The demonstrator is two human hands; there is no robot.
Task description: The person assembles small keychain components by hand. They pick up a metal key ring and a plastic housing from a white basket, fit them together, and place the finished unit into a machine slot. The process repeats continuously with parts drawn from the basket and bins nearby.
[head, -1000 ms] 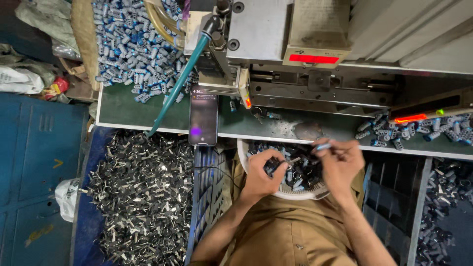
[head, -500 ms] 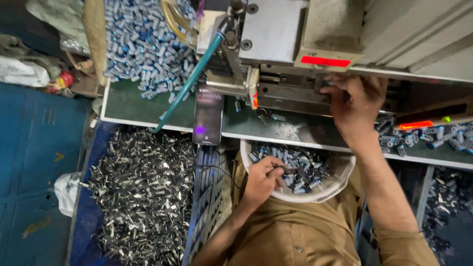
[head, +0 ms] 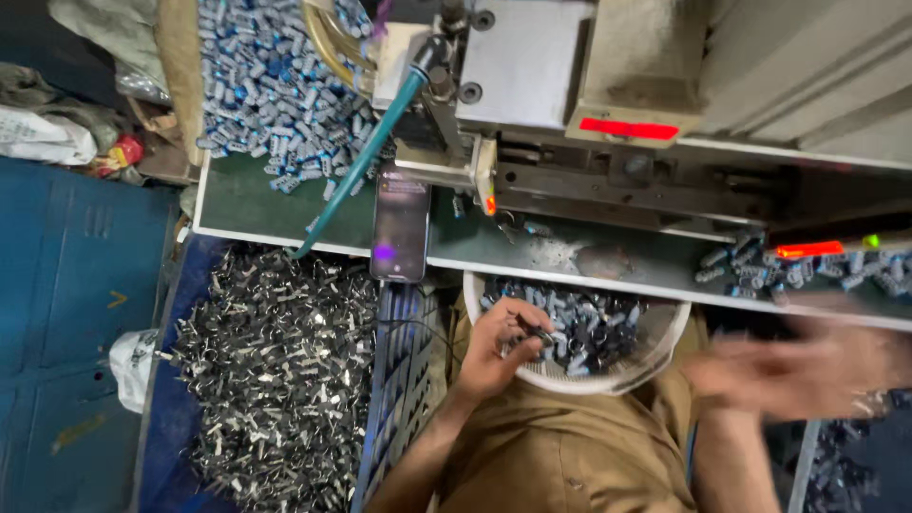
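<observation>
A white bowl (head: 655, 366) of several small blue-and-silver parts (head: 589, 328) rests on my lap under the bench edge. My left hand (head: 499, 347) sits at the bowl's left rim, its fingers pinched on a small dark part (head: 537, 334). My right hand (head: 807, 366) is a blur at the right, below the bench edge, and I cannot tell whether it holds anything. The grey machine (head: 608, 123) with its dark slide stands on the green bench (head: 256, 204) above.
A phone (head: 399, 228) lies upright on the bench by a teal hose (head: 366, 157). Blue parts are heaped at the back left (head: 275, 85) and at the right of the bench (head: 817, 266). Metal scrap clips (head: 275, 370) fill a bin at left.
My right hand has come away from the machine's slide, down and to the right below the bench edge, moving fast. My left hand has stayed at the bowl.
</observation>
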